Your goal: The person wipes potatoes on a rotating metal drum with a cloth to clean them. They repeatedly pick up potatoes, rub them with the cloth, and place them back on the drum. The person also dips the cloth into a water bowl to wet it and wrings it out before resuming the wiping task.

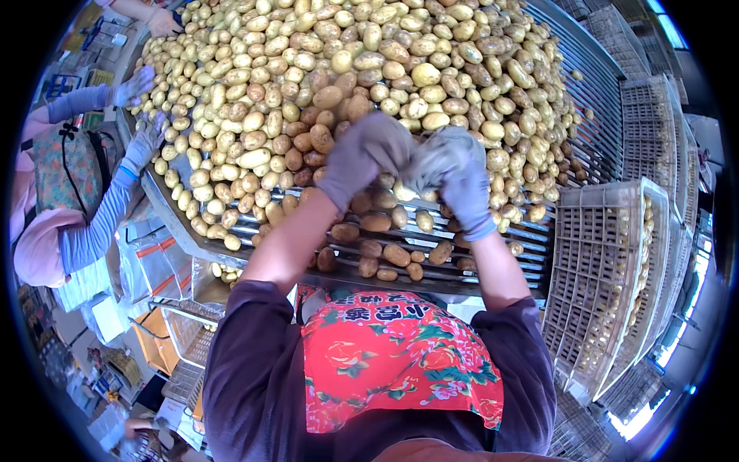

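Potatoes (254, 159) lie in a thick heap over a metal sorting table with slatted bars (596, 96). My left hand (366, 158), in a grey glove, is over the near middle of the heap, its fingers smeared by motion. Close on its right, my right hand (462, 173) wears a similar grey glove and is also over the potatoes. Blur hides the fingers of both, so whether either grips a potato cannot be made out. Between my forearms, several loose potatoes (396, 255) rest on the bars near the front edge.
Plastic crates (589, 262) stand at the right, one with potatoes inside. A co-worker with gloved hands (142, 142) and blue sleeves works at the table's left side. Another person's hand (163, 23) shows at the far left. An orange-brown box (156, 339) sits lower left.
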Demonstrator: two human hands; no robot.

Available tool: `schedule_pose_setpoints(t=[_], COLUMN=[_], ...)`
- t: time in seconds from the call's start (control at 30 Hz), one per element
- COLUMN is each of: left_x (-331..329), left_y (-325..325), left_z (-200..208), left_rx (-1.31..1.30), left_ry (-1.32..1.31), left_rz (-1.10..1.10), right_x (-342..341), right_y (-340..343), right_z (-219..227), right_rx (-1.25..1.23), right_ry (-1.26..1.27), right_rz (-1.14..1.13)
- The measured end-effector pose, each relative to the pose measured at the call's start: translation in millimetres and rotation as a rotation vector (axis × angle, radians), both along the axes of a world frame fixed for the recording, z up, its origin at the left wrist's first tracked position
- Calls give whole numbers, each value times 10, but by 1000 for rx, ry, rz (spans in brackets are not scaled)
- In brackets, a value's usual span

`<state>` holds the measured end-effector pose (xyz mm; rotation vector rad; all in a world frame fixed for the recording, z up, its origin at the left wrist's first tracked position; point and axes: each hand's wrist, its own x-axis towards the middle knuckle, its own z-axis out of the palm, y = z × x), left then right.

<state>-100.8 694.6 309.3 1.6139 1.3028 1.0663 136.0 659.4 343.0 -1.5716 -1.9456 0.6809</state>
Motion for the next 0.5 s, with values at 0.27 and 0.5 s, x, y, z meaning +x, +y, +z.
schedule_pose_setpoints(t=[0.27, 0.5], left_x=[-573, -78], left_y=[552, 1693], left_z=[-242, -312], left_rx=[246, 282], left_ry=[898, 806], left_rz=[154, 196], right_x=[-832, -891], right_y=[608, 811], right_z=[105, -482], right_rx=[-125, 94], right_ry=[-567, -423], right_rz=[145, 114])
